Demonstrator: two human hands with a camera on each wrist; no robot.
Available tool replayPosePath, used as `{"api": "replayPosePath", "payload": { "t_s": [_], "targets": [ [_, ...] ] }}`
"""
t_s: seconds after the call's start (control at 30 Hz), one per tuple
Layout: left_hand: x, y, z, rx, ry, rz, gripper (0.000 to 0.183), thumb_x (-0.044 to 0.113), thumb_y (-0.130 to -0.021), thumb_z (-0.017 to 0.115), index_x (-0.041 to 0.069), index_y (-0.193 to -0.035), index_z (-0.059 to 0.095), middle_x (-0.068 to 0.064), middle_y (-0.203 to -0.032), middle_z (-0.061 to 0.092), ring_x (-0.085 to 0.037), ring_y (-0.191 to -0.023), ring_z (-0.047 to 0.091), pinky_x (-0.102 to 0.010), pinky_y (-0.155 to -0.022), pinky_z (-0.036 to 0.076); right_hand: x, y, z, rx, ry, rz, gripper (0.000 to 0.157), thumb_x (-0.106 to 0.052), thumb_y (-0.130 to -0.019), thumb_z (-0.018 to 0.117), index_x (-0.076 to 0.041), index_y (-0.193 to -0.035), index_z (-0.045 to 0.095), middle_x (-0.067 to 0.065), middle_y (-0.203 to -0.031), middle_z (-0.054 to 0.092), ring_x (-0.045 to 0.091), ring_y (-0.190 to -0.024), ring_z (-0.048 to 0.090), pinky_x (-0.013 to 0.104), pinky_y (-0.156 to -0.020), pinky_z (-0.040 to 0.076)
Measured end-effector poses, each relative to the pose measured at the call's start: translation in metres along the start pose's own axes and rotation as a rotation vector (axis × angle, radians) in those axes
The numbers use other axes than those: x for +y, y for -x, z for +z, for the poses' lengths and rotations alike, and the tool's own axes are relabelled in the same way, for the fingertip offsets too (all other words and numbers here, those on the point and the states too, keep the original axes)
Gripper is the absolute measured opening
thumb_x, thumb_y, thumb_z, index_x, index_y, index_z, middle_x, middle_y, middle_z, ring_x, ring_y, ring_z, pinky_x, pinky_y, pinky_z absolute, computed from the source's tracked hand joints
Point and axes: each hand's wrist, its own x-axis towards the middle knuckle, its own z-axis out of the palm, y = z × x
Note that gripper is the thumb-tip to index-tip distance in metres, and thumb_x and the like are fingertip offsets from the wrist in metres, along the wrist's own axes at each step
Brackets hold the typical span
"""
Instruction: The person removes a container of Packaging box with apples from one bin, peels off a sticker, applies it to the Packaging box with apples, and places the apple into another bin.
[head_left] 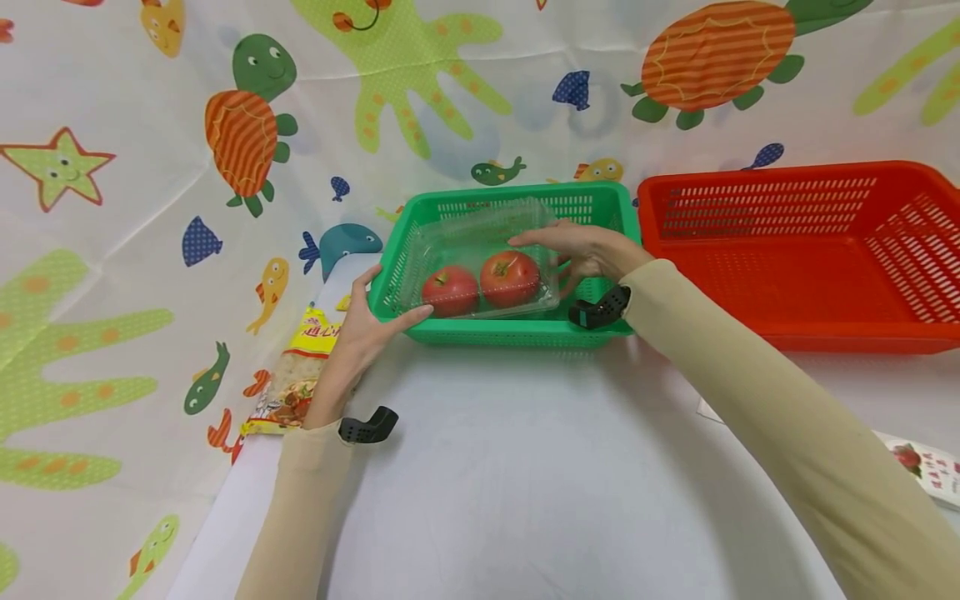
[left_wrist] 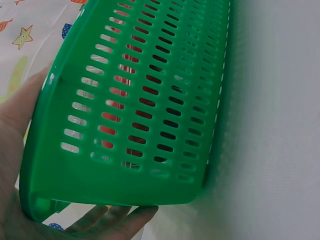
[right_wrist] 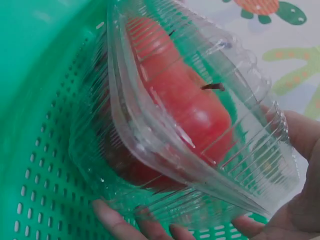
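Observation:
A clear plastic clamshell box (right_wrist: 250, 170) with two red apples (head_left: 511, 278) inside sits tilted in the green basket (head_left: 517, 332). My right hand (head_left: 588, 248) grips the box at its right end. In the right wrist view its fingers (right_wrist: 117, 220) reach under the box and its thumb lies along the far side. My left hand (head_left: 365, 325) holds the green basket by its left end. The thumb lies over the front rim, and in the left wrist view the fingers (left_wrist: 135, 220) curl around the outside of the end wall.
A red basket (head_left: 795, 340) stands right beside the green one. On the left lies a yellow-printed food bag (head_left: 288, 387), partly behind my left forearm. A printed card or packet (head_left: 930, 471) lies at the right, under my right arm. Cartoon-patterned cloth (head_left: 450, 100) rises behind the white table (head_left: 525, 467).

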Motion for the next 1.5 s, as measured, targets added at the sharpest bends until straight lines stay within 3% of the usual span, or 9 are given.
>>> {"api": "replayPosePath", "payload": {
  "t_s": [0.2,0.43,0.6,0.73,0.87,1.1,1.23,1.33,1.5],
  "targets": [
    [0.0,-0.001,0.0,0.0,0.0,0.0,0.113,0.05,-0.086,0.083,0.026,-0.168,0.009,-0.015,-0.169,0.023,-0.037,-0.149,0.03,-0.063,-0.123,0.024,-0.002,0.005,0.001,-0.015,-0.046,-0.003,0.101,-0.039,-0.104,0.061,-0.026,-0.167,-0.017,0.027,-0.171,0.001,0.055,-0.152,0.02,0.072,-0.112,0.036],
    [-0.003,-0.002,0.002,0.0,0.009,0.002,0.112,0.051,-0.086,0.083,0.025,-0.167,0.01,-0.015,-0.167,0.025,-0.037,-0.147,0.032,-0.061,-0.122,0.027,-0.002,0.012,0.004,-0.013,-0.08,-0.025,0.099,-0.035,-0.105,0.06,-0.029,-0.166,-0.017,0.03,-0.17,0.006,0.055,-0.152,0.022,0.073,-0.113,0.034],
    [-0.004,-0.002,0.003,-0.009,0.002,-0.001,0.112,0.053,-0.086,0.082,0.025,-0.167,0.01,-0.013,-0.171,0.019,-0.037,-0.151,0.026,-0.063,-0.123,0.024,-0.003,0.023,0.007,0.015,-0.054,-0.077,0.096,-0.031,-0.106,0.059,-0.028,-0.165,-0.016,0.031,-0.167,0.011,0.057,-0.139,0.039,0.074,-0.107,0.04],
    [-0.005,-0.001,0.002,-0.002,-0.006,-0.001,0.113,0.053,-0.086,0.083,0.026,-0.168,0.01,-0.012,-0.173,0.014,-0.037,-0.154,0.021,-0.064,-0.124,0.021,-0.002,0.036,0.008,0.048,-0.019,-0.115,0.095,-0.033,-0.106,0.059,-0.027,-0.165,-0.015,0.031,-0.163,0.018,0.053,-0.127,0.051,0.066,-0.097,0.052],
    [-0.006,0.001,-0.001,-0.005,-0.004,-0.011,0.114,0.053,-0.085,0.083,0.027,-0.168,0.009,-0.011,-0.173,0.013,-0.036,-0.155,0.021,-0.063,-0.124,0.021,-0.002,0.055,0.005,0.051,-0.045,-0.16,0.094,-0.034,-0.107,0.056,-0.027,-0.165,-0.017,0.031,-0.163,0.02,0.051,-0.132,0.05,0.062,-0.098,0.052],
    [-0.008,0.003,-0.007,-0.038,-0.016,-0.017,0.117,0.05,-0.085,0.084,0.028,-0.169,0.004,-0.011,-0.174,0.009,-0.036,-0.157,0.017,-0.064,-0.124,0.019,-0.008,0.096,0.0,0.011,-0.141,-0.282,0.09,-0.031,-0.108,0.054,-0.034,-0.165,-0.015,0.013,-0.172,0.008,0.045,-0.132,0.05,0.067,-0.108,0.044],
    [-0.007,0.004,-0.007,-0.044,0.009,-0.014,0.116,0.049,-0.086,0.084,0.025,-0.168,0.006,-0.014,-0.17,0.02,-0.037,-0.151,0.025,-0.062,-0.123,0.023,-0.002,0.119,-0.006,-0.042,-0.168,-0.362,0.08,-0.033,-0.11,0.052,-0.032,-0.167,-0.005,0.009,-0.17,0.011,0.048,-0.147,0.031,0.071,-0.112,0.037],
    [-0.007,0.003,-0.005,-0.047,0.036,0.015,0.114,0.048,-0.085,0.085,0.022,-0.167,0.009,-0.014,-0.166,0.027,-0.036,-0.148,0.03,-0.059,-0.123,0.026,0.009,0.138,-0.011,-0.031,-0.16,-0.399,0.078,-0.037,-0.11,0.052,-0.034,-0.167,0.0,0.007,-0.166,0.02,0.042,-0.15,0.027,0.066,-0.109,0.044],
    [-0.003,-0.004,-0.004,-0.054,0.052,0.056,0.116,0.042,-0.084,0.087,0.018,-0.168,0.009,-0.019,-0.168,0.021,-0.038,-0.151,0.026,-0.056,-0.125,0.022,0.042,0.165,-0.021,-0.015,-0.158,-0.437,0.077,-0.038,-0.109,0.054,-0.039,-0.167,0.003,0.002,-0.162,0.027,0.034,-0.148,0.031,0.048,-0.096,0.059]
  ]
}}
